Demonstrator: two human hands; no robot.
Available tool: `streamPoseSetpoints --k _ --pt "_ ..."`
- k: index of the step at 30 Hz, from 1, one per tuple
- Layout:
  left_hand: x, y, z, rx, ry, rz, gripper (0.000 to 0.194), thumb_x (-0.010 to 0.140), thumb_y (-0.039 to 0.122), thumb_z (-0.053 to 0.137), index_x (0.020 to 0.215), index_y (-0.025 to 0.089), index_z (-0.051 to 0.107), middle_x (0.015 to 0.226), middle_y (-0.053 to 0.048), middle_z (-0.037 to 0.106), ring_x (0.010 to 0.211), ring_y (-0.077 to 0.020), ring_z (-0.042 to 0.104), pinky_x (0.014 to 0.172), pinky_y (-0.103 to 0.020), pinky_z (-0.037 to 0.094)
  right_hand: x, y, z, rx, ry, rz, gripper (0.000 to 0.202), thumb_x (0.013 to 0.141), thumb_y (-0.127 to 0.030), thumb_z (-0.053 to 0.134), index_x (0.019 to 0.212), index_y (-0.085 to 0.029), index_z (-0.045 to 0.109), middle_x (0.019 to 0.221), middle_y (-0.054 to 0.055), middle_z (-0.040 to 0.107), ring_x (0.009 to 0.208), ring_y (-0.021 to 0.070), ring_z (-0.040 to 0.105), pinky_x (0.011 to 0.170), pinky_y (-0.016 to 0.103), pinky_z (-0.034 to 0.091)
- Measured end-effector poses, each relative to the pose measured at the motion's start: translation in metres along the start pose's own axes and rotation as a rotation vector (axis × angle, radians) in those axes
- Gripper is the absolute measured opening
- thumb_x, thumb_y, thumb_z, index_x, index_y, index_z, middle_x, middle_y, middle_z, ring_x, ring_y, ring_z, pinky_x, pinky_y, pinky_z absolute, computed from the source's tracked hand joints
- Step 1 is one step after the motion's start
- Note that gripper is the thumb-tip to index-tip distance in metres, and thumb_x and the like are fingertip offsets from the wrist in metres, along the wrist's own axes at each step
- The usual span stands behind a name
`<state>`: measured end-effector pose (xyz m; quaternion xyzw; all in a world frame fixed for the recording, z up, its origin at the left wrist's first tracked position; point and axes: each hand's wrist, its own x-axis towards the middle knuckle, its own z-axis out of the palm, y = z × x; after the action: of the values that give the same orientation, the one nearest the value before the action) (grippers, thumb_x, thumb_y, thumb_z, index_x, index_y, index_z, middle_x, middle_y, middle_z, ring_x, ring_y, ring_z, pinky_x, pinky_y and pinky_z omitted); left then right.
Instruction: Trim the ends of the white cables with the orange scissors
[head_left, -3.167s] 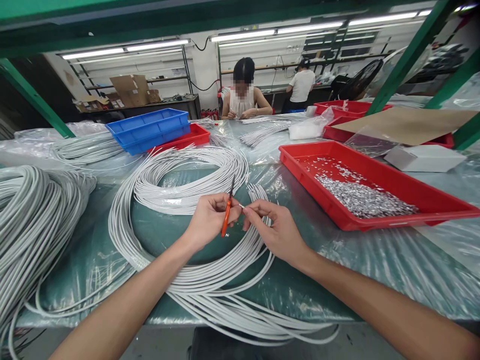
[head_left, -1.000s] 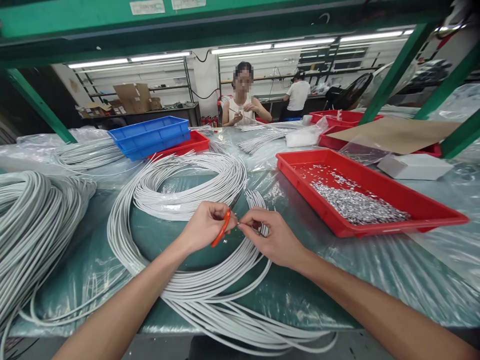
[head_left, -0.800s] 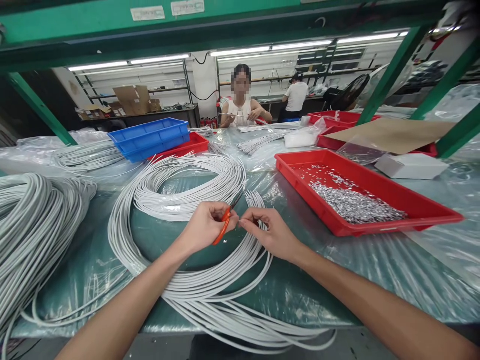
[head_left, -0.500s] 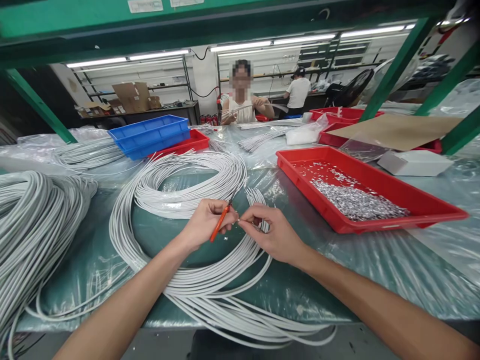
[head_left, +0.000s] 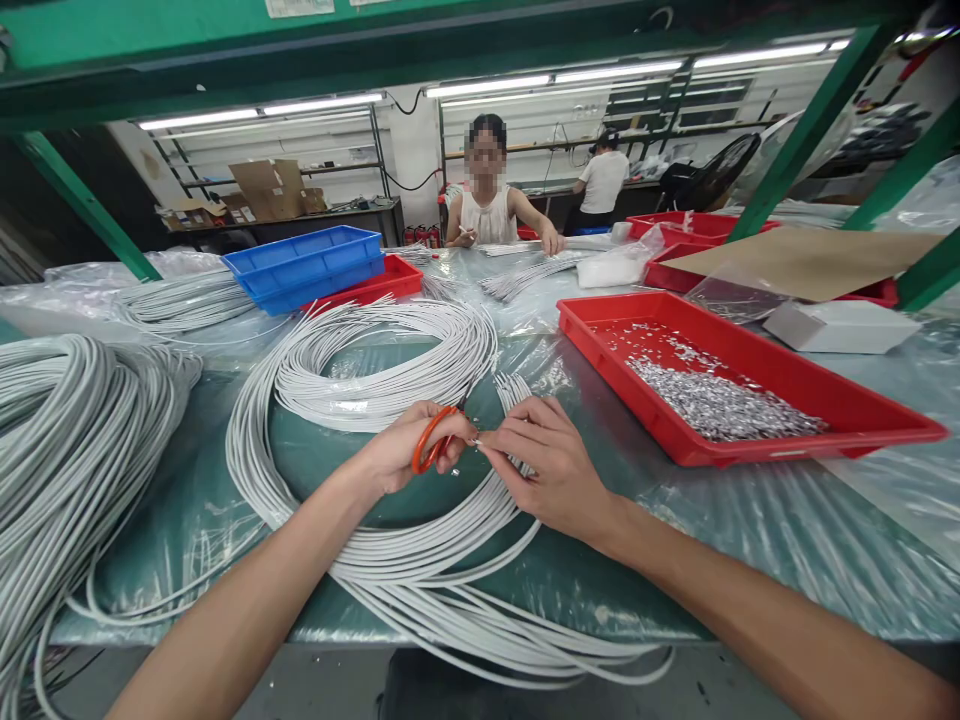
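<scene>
My left hand (head_left: 416,447) is closed around orange-handled scissors (head_left: 433,440), their dark blades pointing up and away from me. Its fingertips meet those of my right hand (head_left: 546,462). Between the right thumb and fingers is pinched the end of a white cable (head_left: 480,443); most of that cable is hidden by the hand. Under both hands lies a loose coil of white cables (head_left: 420,560), with a cluster of cut ends (head_left: 512,390) just beyond the right hand. Farther back rests another white coil (head_left: 360,400).
A red tray (head_left: 675,455) of small silvery pieces (head_left: 720,400) stands at right. A thick bundle of cables (head_left: 82,450) lies at left. Blue trays (head_left: 307,270) sit behind the coils. Across the table a person (head_left: 487,215) handles cables. Green posts (head_left: 90,205) flank the table.
The scissors have turned in my left hand, so their handle loops now show open. My right fingers have straightened over the cable end. The person opposite has reached an arm down to the table.
</scene>
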<state>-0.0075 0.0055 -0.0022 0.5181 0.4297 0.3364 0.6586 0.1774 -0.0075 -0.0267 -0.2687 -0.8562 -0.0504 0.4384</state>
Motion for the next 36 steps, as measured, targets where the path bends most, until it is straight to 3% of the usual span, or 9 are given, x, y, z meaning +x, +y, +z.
streamPoseSetpoints --k 5,10,13,18,22,30,36 --pt "0.002 -0.004 0.001 -0.101 -0.003 0.036 0.030 0.071 0.026 0.068 0.049 0.015 0.051 0.046 0.002 0.048 0.043 -0.0064 0.040 0.045 -0.022 0.030 0.002 -0.002 -0.002 0.052 0.042 0.086 0.013 0.088 -0.015 0.059 0.084 -0.023 0.069 0.065 0.000 0.068 0.076 0.0200 0.058 0.077 0.039 0.034" --pt "0.002 -0.003 0.002 -0.023 0.074 0.129 0.023 0.073 0.027 0.066 0.056 0.013 0.059 0.048 0.003 0.049 0.045 -0.0063 0.042 0.048 -0.022 0.031 0.005 0.007 0.000 0.426 0.005 0.455 0.021 0.093 -0.028 0.055 0.075 -0.020 0.064 0.067 0.002 0.064 0.069 0.0174 0.057 0.072 0.034 0.042" --pt "0.004 -0.003 0.000 0.037 0.137 0.147 0.019 0.074 0.029 0.065 0.063 0.013 0.064 0.048 0.003 0.049 0.044 -0.0061 0.042 0.048 -0.021 0.033 0.005 0.014 0.003 0.617 -0.018 0.574 0.028 0.094 -0.035 0.052 0.073 -0.018 0.062 0.064 0.001 0.061 0.064 0.0157 0.057 0.068 0.030 0.044" --pt "0.010 -0.005 -0.003 0.130 0.254 0.137 0.021 0.069 0.031 0.070 0.061 0.013 0.062 0.052 0.003 0.055 0.044 -0.0060 0.045 0.047 -0.020 0.035 0.002 0.021 0.010 0.761 -0.034 0.660 0.027 0.093 -0.040 0.054 0.097 -0.015 0.064 0.059 -0.001 0.060 0.059 0.0147 0.057 0.063 0.029 0.045" --pt "0.014 -0.007 -0.007 0.222 0.374 0.156 0.024 0.068 0.034 0.071 0.063 0.013 0.061 0.052 0.003 0.054 0.043 -0.0063 0.045 0.046 -0.020 0.033 0.000 0.029 0.012 0.740 0.022 0.687 0.031 0.093 -0.038 0.054 0.113 -0.015 0.061 0.058 -0.003 0.055 0.058 0.0134 0.054 0.061 0.027 0.042" --pt "0.019 -0.015 -0.015 0.345 0.381 0.230 0.042 0.068 0.048 0.072 0.055 0.017 0.047 0.048 0.004 0.047 0.042 -0.0068 0.038 0.043 -0.022 0.027 0.002 0.043 0.009 0.705 0.149 0.723 0.031 0.088 -0.039 0.058 0.109 -0.016 0.059 0.055 -0.005 0.057 0.055 0.0134 0.053 0.063 0.028 0.043" --pt "0.020 -0.015 -0.018 0.520 0.446 0.331 0.042 0.074 0.048 0.063 0.053 0.018 0.043 0.047 0.005 0.041 0.046 -0.0075 0.034 0.047 -0.022 0.024 0.010 0.040 -0.002 0.660 0.222 0.770 0.032 0.083 -0.041 0.063 0.104 -0.017 0.058 0.055 -0.005 0.060 0.055 0.0136 0.055 0.062 0.028 0.042"
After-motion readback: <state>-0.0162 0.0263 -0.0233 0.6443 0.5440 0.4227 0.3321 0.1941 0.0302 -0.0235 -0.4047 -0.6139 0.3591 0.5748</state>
